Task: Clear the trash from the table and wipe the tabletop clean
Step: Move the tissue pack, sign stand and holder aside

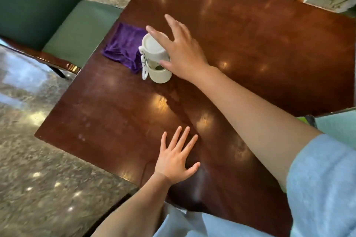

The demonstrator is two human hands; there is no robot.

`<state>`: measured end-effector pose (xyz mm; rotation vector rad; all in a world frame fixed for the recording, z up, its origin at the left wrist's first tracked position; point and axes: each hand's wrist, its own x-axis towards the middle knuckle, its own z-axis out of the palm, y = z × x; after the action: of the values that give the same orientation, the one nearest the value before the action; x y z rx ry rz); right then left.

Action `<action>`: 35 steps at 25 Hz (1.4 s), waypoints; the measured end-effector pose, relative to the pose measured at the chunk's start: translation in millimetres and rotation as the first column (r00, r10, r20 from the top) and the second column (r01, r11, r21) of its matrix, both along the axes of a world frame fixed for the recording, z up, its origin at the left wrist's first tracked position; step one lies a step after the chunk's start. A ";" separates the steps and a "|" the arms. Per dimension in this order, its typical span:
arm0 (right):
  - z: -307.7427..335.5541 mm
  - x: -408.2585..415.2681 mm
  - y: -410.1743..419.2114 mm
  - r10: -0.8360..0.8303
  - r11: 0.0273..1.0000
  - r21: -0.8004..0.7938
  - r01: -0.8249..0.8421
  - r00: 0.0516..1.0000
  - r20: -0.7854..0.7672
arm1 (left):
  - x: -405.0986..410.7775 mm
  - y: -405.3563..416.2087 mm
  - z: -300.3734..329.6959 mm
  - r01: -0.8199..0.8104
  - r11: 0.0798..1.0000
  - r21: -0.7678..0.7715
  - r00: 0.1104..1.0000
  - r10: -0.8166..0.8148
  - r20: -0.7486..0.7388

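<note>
Right hand (181, 54) outstretched, fingers splayed, thumb and forefinger against white bottle (155, 57) standing beside purple cloth (125, 46) on wooden table (260, 44). Left hand (176, 158) flat, fingers spread, pressed on near tabletop.

Your bench (240, 31) is glossy dark wood. On it you have a crumpled purple cloth (123, 44) near the far left edge, with a cream lidded bottle (156, 59) just beside it.

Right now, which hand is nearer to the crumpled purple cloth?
Right. The right hand reaches around the cream lidded bottle that stands beside the crumpled purple cloth. The left hand lies flat on the brown wooden table near its close edge, far from the cloth.
</note>
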<state>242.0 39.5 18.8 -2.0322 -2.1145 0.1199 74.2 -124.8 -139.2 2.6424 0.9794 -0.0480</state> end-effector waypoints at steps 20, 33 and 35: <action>-22.6 40.8 -81.5 -0.155 0.936 0.244 0.255 0.918 -0.365 | 1.4 -0.7 -0.2 -0.010 1.000 0.013 1.000 0.010 -0.023; -23.4 166.4 -225.8 -0.632 0.714 0.171 0.679 0.730 -0.260 | 1.3 -2.8 -0.2 -0.003 0.997 0.079 0.998 0.008 -0.060; -32.5 172.0 -232.0 -0.662 0.694 0.142 0.706 0.703 -0.260 | 1.9 -2.6 -0.6 -0.007 0.997 0.081 0.998 0.012 -0.063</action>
<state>414.0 -192.4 -13.7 -2.3937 -1.0674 -0.0531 76.1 -127.4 -139.8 2.7246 1.0344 -0.0927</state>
